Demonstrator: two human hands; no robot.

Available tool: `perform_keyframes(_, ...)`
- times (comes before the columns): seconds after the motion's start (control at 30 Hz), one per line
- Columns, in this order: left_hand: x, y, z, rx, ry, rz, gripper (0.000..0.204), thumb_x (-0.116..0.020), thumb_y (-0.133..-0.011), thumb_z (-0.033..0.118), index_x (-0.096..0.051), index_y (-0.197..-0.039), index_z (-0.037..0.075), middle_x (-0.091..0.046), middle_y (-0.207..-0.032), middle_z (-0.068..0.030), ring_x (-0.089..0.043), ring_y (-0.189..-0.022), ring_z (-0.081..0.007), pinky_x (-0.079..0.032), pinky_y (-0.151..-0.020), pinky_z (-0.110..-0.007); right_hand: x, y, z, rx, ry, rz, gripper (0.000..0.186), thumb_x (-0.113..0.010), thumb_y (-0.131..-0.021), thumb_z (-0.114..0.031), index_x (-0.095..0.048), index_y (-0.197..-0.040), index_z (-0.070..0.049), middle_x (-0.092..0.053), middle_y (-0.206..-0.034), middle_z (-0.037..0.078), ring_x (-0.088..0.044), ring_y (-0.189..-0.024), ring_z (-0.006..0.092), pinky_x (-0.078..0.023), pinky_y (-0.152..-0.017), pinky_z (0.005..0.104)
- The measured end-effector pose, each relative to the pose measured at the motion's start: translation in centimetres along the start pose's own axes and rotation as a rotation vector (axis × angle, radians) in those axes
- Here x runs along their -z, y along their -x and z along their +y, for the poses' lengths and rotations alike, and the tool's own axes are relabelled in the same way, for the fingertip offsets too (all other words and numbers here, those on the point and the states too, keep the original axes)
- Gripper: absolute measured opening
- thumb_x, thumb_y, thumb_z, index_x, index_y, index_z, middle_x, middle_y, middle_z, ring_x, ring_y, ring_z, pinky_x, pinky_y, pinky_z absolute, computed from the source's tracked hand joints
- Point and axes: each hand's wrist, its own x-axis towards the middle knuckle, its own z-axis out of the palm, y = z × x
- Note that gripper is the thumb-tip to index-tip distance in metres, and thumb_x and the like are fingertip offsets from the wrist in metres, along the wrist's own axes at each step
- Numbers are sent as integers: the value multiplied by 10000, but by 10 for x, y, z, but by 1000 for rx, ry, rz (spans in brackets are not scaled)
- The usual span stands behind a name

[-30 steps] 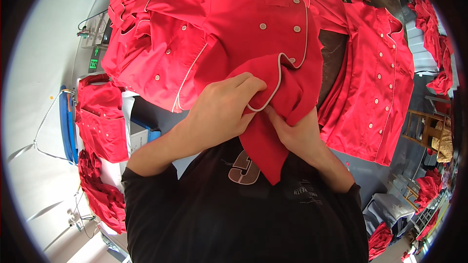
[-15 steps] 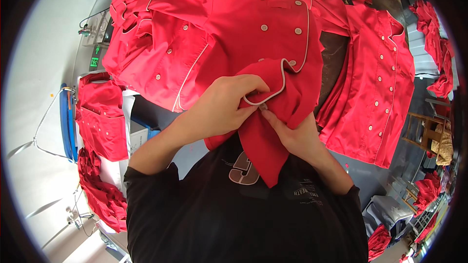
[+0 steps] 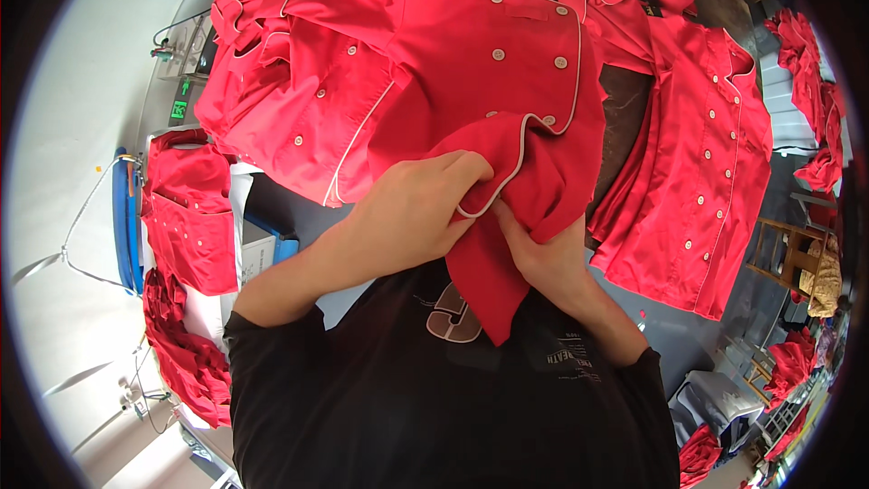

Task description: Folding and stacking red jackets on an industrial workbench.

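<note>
A red double-breasted jacket (image 3: 453,63) with white piping and pale buttons lies in front of me. Its lower corner is lifted and folded, a flap hanging down against my black shirt. My left hand (image 3: 430,199) is closed on that corner, fingertips curled under the piped edge. Just to its right, my right hand (image 3: 543,249) pinches the same cloth, its thumb reaching up beneath the piping. The fingertips of both are partly hidden in the fabric.
Another buttoned red jacket (image 3: 688,172) lies to the right on a dark table (image 3: 618,113). More red garments (image 3: 186,208) are piled at the left, and others (image 3: 801,72) at the far right. A wooden chair (image 3: 778,254) stands at the right edge.
Both hands keep hold of the jacket's corner, shifting slightly. A button showed by my right thumb half a second ago; it is now hidden, with my left fingers lower over the fold.
</note>
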Motion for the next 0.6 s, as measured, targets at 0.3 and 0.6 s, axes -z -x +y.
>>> perform_keyframes(0.3, -7, 9, 5, 78, -101, -61, 439, -666, -669, -9, -479, -1065, 14, -590, -895, -153, -605, -746, -356, -482, -574, -387, -4, 1, 9, -118, -23, -75, 371, -621, -785, 31, -535, -1145, 15, -594, -1121, 135, -579, -1050, 241, -449, -891, 345)
perform_keyframes(0.6, -12, 10, -25, -90, 24, -47, 369, -655, -695, 0, -497, -1028, 27, -590, -728, -136, -595, -640, -337, -451, -521, -373, 1, -1, 4, -133, -126, -157, 342, -603, -832, -15, -518, -1162, 19, -581, -1128, 130, -565, -1059, 237, -435, -899, 332)
